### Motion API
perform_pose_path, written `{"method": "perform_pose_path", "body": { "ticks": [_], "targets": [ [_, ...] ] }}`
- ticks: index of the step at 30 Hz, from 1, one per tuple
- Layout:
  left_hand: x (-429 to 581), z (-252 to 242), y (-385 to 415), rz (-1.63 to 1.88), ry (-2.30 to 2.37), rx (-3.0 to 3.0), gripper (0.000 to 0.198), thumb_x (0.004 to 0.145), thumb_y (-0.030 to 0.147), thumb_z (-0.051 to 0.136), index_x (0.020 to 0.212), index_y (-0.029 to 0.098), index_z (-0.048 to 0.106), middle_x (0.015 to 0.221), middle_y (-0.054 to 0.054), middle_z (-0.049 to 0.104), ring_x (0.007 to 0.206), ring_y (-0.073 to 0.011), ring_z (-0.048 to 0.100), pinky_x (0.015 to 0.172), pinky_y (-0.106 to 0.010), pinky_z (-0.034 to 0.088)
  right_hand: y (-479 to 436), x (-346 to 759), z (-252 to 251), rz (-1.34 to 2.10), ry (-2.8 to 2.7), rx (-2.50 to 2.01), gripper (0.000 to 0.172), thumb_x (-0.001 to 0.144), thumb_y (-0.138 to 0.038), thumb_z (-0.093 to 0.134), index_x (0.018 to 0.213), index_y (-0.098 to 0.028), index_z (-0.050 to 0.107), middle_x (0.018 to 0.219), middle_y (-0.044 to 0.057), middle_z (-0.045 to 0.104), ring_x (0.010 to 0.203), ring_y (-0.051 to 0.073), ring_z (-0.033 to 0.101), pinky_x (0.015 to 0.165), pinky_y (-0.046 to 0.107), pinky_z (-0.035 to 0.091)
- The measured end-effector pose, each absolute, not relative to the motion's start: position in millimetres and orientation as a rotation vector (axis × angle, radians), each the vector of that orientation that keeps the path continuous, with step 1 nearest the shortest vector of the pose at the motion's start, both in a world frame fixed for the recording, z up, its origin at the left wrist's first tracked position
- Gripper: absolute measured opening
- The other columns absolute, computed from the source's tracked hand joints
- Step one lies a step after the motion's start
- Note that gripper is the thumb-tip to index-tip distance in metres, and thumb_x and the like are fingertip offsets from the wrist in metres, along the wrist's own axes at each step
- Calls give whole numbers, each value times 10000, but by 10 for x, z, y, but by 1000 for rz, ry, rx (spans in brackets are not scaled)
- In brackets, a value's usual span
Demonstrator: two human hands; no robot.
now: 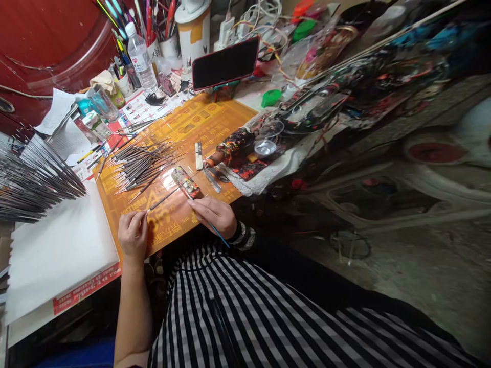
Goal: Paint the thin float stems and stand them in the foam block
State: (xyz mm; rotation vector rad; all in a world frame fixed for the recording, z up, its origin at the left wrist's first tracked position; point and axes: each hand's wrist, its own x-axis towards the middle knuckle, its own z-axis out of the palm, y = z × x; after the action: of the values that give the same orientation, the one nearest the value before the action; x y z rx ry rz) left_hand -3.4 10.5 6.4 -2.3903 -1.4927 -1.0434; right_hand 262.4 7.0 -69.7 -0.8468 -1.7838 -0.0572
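Observation:
My left hand [133, 234] pinches the near end of a thin dark stick [163, 198] that lies slanted over the orange printed sheet [199, 122]. My right hand [214, 214] is closed around a fine brush with a blue handle [219, 235], its tip beside a small paint-smeared block [186, 182]. A heap of similar thin sticks [141, 163] lies just beyond my hands on the sheet.
A fan of dark sticks [34, 181] stands in white foam [57, 250] at left. A paint-spattered roller [233, 145], a small dish [265, 147], a phone [225, 63], a water bottle [141, 57] and cups of brushes [153, 25] crowd the back.

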Motion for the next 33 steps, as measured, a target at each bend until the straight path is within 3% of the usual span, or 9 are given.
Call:
{"method": "perform_pose_path", "body": {
  "ticks": [24, 33],
  "targets": [
    [-30, 52, 93, -1044, -1526, -2394, 139, 961, 249, 604, 1025, 214, 722, 916, -63, 696, 852, -174, 618, 809, -328, 500, 37, 2614, -612, -68, -1784, -796, 536, 961, -107, 564, 1483, -201, 484, 1098, 113, 753, 984, 208, 736, 867, 339, 629],
    [0, 38, 51, -977, -1546, -2377, 162, 978, 265, 579, 1006, 209, 729, 917, -68, 690, 852, -172, 619, 810, -328, 510, -187, 2107, -565, 121, -1888, -603, 546, 972, -105, 521, 1507, -166, 433, 1137, 133, 737, 1065, 218, 721, 905, 373, 636]
  ]
}}
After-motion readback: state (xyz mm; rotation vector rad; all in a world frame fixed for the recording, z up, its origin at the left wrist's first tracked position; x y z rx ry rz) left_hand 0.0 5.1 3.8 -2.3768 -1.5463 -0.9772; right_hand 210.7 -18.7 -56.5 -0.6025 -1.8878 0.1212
